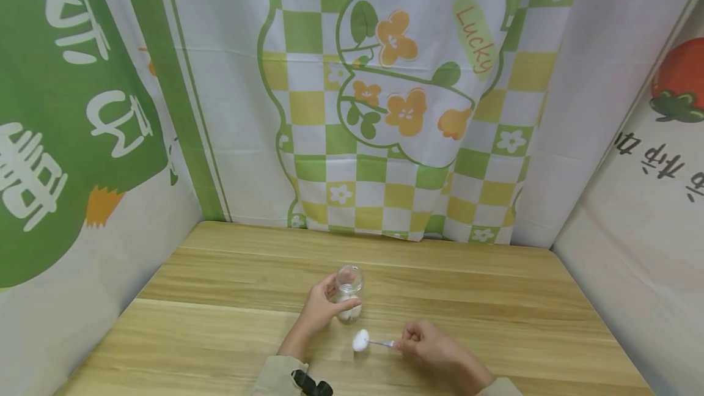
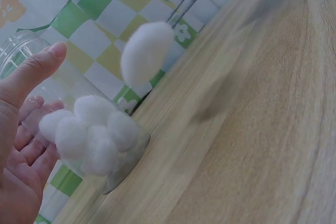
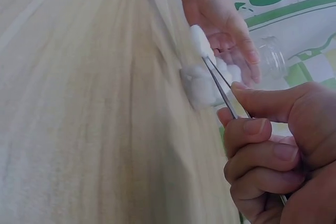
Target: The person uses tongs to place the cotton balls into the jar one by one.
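Observation:
My left hand (image 1: 320, 308) holds an open clear glass jar (image 1: 349, 278) upright on the table, thumb on the near side and fingers around the far side. Several white cotton balls (image 2: 86, 137) fill the lower part of the jar in the left wrist view. My right hand (image 1: 431, 347) grips metal tweezers (image 3: 222, 93) between thumb and curled fingers. The tweezers' tips pinch one white cotton ball (image 1: 360, 340), held above the table, outside the jar and to its near right side.
The wood-grain table (image 1: 473, 289) has rounded back corners. A green and yellow checked curtain (image 1: 396, 194) hangs along its back edge, with printed cloth (image 1: 137, 249) on the left and more cloth (image 1: 632, 249) on the right. A black strap device (image 1: 311, 382) sits on the left sleeve.

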